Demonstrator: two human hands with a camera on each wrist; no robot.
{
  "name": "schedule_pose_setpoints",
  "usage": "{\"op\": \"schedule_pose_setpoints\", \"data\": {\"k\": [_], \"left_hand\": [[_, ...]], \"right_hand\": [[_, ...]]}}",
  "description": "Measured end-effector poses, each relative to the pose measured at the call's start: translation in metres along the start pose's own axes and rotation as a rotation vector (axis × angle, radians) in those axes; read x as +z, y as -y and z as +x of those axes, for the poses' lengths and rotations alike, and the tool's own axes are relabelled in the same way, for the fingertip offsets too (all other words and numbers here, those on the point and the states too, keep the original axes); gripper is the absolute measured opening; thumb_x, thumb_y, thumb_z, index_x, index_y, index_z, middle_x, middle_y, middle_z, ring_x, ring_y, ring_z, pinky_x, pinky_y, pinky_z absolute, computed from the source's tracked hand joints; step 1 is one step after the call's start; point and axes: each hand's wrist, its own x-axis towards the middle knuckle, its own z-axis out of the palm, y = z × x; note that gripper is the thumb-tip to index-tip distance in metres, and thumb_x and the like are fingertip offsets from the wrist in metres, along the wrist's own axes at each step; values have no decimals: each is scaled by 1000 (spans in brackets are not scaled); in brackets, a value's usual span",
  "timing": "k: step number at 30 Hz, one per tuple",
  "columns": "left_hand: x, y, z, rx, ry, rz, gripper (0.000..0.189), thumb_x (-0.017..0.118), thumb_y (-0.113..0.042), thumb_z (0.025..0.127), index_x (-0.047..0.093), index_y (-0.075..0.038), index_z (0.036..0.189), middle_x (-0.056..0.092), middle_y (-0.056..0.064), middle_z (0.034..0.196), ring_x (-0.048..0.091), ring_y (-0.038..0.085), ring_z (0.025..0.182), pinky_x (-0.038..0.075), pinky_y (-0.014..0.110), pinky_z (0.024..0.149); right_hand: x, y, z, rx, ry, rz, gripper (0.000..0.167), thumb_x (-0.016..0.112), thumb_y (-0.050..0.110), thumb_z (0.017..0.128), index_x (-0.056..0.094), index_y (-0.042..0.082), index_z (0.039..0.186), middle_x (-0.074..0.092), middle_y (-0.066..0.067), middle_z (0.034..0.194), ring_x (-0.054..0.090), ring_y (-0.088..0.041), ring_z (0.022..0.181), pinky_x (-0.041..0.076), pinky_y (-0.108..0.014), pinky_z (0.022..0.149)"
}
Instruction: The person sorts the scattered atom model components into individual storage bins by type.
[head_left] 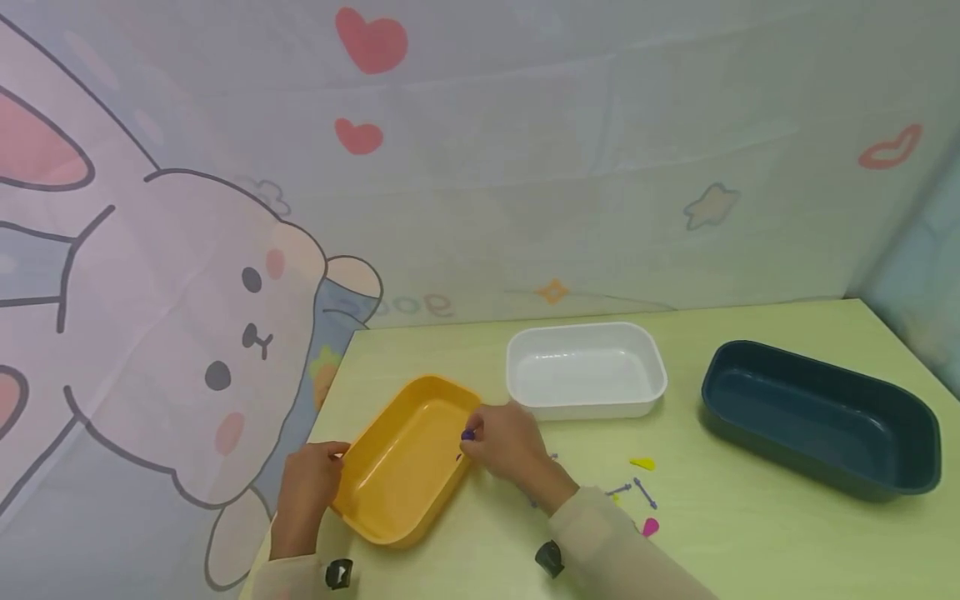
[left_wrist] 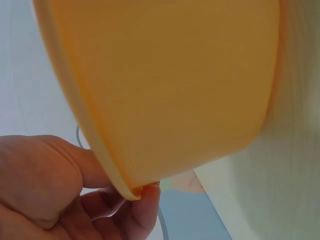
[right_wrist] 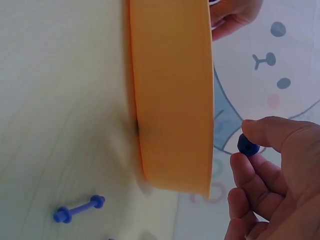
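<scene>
On the left part of the table stands a yellow plastic bin. My left hand grips its left rim; in the left wrist view the thumb and fingers pinch the edge from both sides. My right hand is over the bin's right rim. Between its thumb and fingertips it pinches a small dark blue rounded piece, with what looks like a hole in its end. In the head view this piece is partly hidden by the fingers.
A white bin stands behind my right hand, and a dark teal bin at the right. Several small pieces lie near my right forearm: purple rods with knobbed ends, a yellow drop-shaped piece, a magenta one.
</scene>
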Motion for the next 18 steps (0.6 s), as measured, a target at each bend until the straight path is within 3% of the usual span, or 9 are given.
{"op": "schedule_pose_setpoints", "data": {"k": [9, 18], "left_hand": [[-4, 1, -2, 15, 3, -2, 29, 58, 0, 93, 75, -1, 116, 77, 18, 96, 69, 33, 87, 56, 50, 83], [-7, 5, -3, 32, 3, 1, 28, 59, 1, 93, 75, 0, 116, 77, 19, 96, 69, 35, 88, 57, 50, 84]], "right_hand": [[7, 21, 3, 4, 42, -6, 17, 77, 35, 84, 77, 19, 91, 60, 10, 66, 50, -16, 73, 39, -27, 66], [19, 36, 9, -23, 9, -12, 17, 77, 35, 84, 75, 19, 89, 57, 13, 64, 49, -11, 65, 39, -24, 57]]}}
